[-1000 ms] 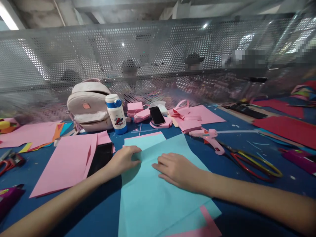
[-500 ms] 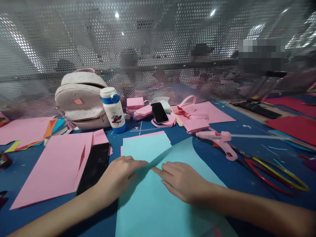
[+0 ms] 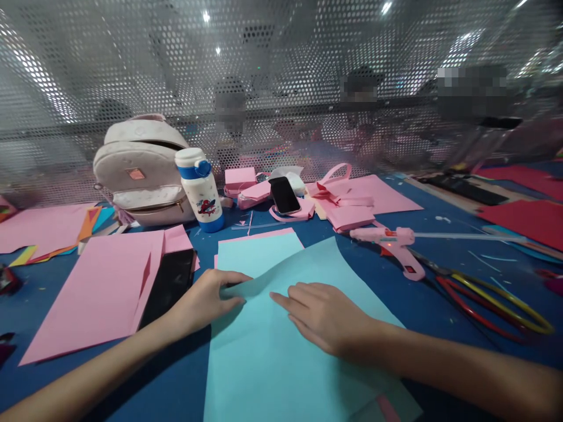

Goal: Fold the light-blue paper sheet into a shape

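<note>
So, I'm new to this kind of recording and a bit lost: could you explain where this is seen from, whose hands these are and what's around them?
There is no machine here. The camera is worn on a person's head and looks forward and down, so the two bare hands reaching in are the wearer's own. The right hand rests on a light blue sheet. The left hand is at its curled-up edge; how firmly it grips, I can't tell. On the blue table lie pink paper to the left, and a pink glue gun and scissors to the right. Farther back are a pale backpack, a bottle and a phone.
</note>
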Demonstrator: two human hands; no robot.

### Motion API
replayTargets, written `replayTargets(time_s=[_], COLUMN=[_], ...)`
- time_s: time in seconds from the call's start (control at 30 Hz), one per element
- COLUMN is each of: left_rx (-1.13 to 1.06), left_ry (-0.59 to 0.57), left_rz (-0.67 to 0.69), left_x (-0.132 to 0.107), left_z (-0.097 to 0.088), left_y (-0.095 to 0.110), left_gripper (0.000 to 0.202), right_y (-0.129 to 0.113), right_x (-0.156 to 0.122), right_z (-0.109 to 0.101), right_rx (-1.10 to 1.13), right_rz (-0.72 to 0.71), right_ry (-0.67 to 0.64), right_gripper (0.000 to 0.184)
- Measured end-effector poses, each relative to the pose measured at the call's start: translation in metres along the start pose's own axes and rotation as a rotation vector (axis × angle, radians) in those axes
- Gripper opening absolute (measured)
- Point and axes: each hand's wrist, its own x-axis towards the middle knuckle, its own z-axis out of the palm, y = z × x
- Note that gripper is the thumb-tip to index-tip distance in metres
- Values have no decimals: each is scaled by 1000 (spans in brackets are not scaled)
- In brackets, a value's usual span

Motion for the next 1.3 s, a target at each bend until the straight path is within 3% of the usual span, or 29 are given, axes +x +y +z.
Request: replayTargets(time_s=[0.3,0.47,0.6,0.67,0.73,0.77,0.87,0.97,1.1,1.3], left_rx=[-37,15,59,92,125,139,184,210,174,157], left_ry=[-39,30,35,39,50,55,68,96,113,127], left_rz=[-2,-2,43,77,105,119,159,169,118,119], left_x=[-1,-1,-2,-2,-3,-3,-4,-4,-5,-7], left_z=[-2,-1,0,1,2,2,4,6,8,10], left_y=[2,3,5,5,5,5,4,5,7,3], left_gripper=[36,32,27,26,26,26,26,26,20,20], right_y=[0,0,7,15,25,29,39,42,36,24], right_x=[-2,-1,8,17,28,33,48,60,66,61], right_z=[0,0,-12,-24,-36,-42,-53,-55,-49,-43], right_rx=[-12,-34,-94,-118,-78,-30,89,148,214,176], right_rz=[-14,-28,-62,20,100,146,332,362,367,339], right_ry=[2,16,137,172,113,46,-207,-344,-361,-273], right_gripper=[41,40,43,52,64,61,39,24,23,17])
